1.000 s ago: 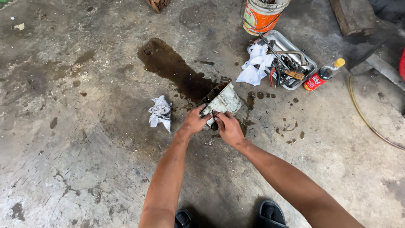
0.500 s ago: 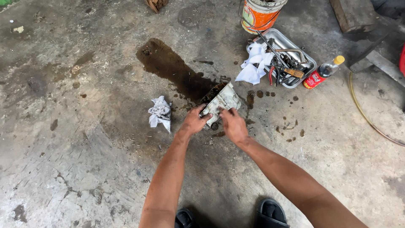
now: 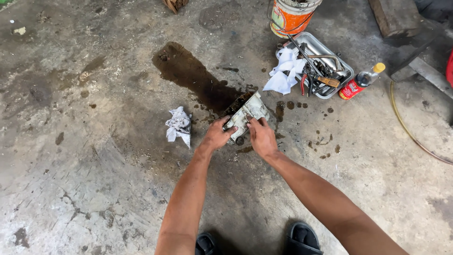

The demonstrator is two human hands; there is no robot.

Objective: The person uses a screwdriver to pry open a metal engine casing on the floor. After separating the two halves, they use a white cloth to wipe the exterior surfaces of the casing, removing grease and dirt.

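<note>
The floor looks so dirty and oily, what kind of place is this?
Probably a repair workshop or garage. The concrete floor has a dark oil stain, a metal tray holds hand tools, and both hands, left hand and right hand, grip a greasy metal engine part.

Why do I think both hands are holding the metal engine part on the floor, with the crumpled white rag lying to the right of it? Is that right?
Not quite. In the head view the crumpled white rag lies to the left of the metal engine part, beside the left hand. The rest holds: the left hand and the right hand both grip the part on the floor.
</note>
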